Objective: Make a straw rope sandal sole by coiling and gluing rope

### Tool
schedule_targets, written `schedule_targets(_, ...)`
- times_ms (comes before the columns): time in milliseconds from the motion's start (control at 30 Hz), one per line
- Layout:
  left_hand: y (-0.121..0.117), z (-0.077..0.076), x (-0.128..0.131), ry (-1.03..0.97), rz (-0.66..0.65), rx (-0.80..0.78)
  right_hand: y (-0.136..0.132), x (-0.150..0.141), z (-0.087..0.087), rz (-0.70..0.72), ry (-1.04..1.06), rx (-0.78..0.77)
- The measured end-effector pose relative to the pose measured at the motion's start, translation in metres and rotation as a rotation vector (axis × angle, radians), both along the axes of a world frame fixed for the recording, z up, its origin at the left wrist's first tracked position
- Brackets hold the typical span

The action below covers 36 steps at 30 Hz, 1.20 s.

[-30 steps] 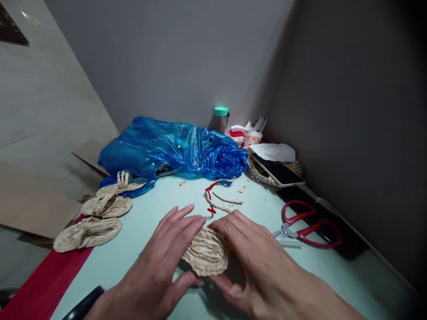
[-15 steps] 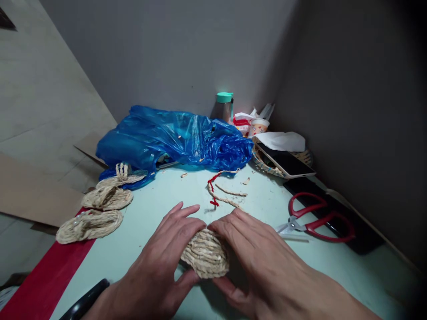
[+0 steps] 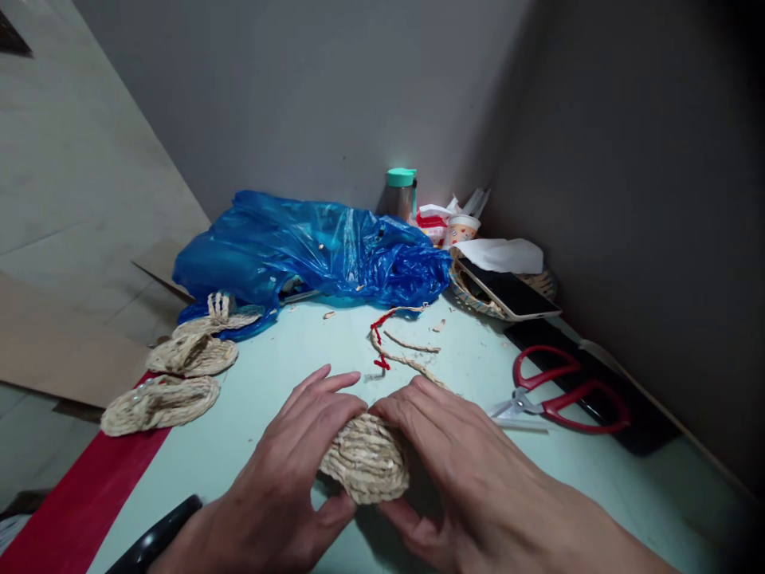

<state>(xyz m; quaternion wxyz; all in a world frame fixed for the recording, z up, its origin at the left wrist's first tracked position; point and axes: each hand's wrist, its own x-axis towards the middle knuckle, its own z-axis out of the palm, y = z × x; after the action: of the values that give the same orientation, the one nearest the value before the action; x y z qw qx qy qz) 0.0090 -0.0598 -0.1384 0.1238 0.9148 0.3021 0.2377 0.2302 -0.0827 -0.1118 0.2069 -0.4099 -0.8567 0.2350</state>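
Note:
A small woven straw piece (image 3: 367, 462), made of rows of twisted cord, is held above the table at the bottom middle. My left hand (image 3: 302, 462) grips its left side, thumb below and fingers over the top. From the other side my right hand (image 3: 448, 470) grips it, with the thumb underneath. Its far edge is partly hidden by the fingers. Beyond my hands lie loose lengths of straw cord (image 3: 412, 344) and a bit of red cord (image 3: 382, 363). Several small woven straw slippers (image 3: 161, 404) sit at the left.
Red-handled scissors (image 3: 547, 399) lie at the right, partly over a dark flat object (image 3: 649, 430). Behind them a phone (image 3: 514, 291) rests on a woven basket (image 3: 469, 295). A blue plastic bag (image 3: 299, 239), a bottle (image 3: 400, 191) and a paper cup (image 3: 462, 229) stand by the wall.
The woven straw piece has shifted very slightly left and tilted a little in my hands. Both hands keep nearly the same grip.

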Motion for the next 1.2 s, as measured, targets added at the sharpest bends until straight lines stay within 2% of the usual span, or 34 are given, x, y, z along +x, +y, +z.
schedule_targets(267,0.002,-0.002,-0.002,-0.051,-0.037,0.065,0.0,0.001,0.002,0.009,0.001,0.007)
schedule_targets(400,0.002,-0.005,-0.003,-0.019,-0.017,0.043,-0.001,0.003,-0.001,-0.005,0.021,0.022)
schedule_targets(567,0.005,0.005,-0.007,0.098,0.043,-0.072,0.004,0.008,-0.004,-0.029,-0.013,0.073)
schedule_targets(667,0.01,0.014,-0.014,-0.039,0.149,-0.148,0.006,0.011,-0.001,-0.033,-0.026,0.071)
schedule_targets(767,0.013,0.019,-0.016,-0.161,0.207,-0.211,0.003,0.012,0.004,0.028,-0.047,0.053)
schedule_targets(1000,0.003,0.019,-0.003,-0.121,0.11,-0.324,-0.002,0.009,0.004,0.124,-0.094,-0.023)
schedule_targets(1100,0.001,0.016,-0.001,-0.129,0.129,-0.366,-0.001,0.008,0.004,0.13,-0.12,-0.01)
schedule_targets(1200,0.001,0.011,-0.001,-0.197,0.18,-0.484,0.001,0.009,0.007,0.126,-0.104,0.066)
